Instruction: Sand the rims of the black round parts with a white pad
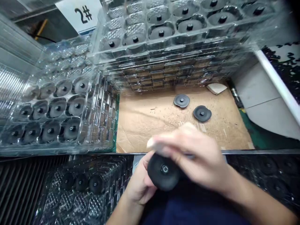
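A round black rubber disc (161,178) with a small ring-shaped hub at its centre is held by its left edge in my left hand (139,184), the thumb and fingers closed on it. Just above the disc, my right hand (199,153) reaches across with its fingers drawn together, smeared by motion. A blurred greyish thing shows at its fingertips, too unclear to name. On the cardboard beyond my hands lie two similar loose discs, a grey one (181,100) and a darker one (202,113).
Stacked clear plastic trays with discs stand at the back (175,47) and left (51,109). Another tray stack (82,193) sits below the bench edge. Brown cardboard (140,125) covers the bench. A white panel (269,93) borders the right, with small black pieces (284,68) beyond.
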The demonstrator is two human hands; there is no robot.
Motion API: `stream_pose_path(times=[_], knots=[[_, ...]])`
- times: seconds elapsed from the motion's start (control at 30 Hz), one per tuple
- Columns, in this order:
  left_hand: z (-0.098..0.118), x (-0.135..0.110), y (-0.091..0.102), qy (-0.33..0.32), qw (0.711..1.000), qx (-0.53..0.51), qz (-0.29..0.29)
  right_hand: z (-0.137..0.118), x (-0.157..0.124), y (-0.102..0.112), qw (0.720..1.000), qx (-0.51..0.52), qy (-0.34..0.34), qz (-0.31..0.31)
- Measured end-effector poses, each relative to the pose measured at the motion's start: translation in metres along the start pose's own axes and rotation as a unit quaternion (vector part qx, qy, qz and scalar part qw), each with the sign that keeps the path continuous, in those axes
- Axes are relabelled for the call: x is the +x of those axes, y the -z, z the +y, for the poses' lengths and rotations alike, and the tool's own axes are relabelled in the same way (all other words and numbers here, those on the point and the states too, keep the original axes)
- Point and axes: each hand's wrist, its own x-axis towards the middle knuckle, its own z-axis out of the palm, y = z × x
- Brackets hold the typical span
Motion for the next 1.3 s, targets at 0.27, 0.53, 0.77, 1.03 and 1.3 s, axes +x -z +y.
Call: stream_pose_path(times=[0.27, 0.53, 0.77, 1.03, 1.3], knots=[[0.008, 0.002, 0.001, -0.013, 0.990, -0.130, -0.062, 0.078, -0.053, -0.045, 0.975, 0.003, -0.223, -0.019], [0.008, 0.002, 0.005, -0.001, 0.990, -0.122, -0.069, 0.053, -0.054, -0.044, 0.967, 0.057, -0.242, 0.051], [-0.009, 0.008, 0.015, -0.327, 0.853, 0.405, -0.012, 0.043, -0.063, -0.042, 0.960, 0.104, -0.239, 0.105], [-0.007, 0.006, 0.018, -0.365, 0.786, 0.498, -0.035, 0.017, -0.052, -0.004, 0.932, 0.247, -0.266, -0.015], [-0.002, -0.001, 0.011, -0.181, 0.906, 0.375, -0.072, 0.016, -0.030, 0.013, 0.834, 0.403, -0.325, -0.191]])
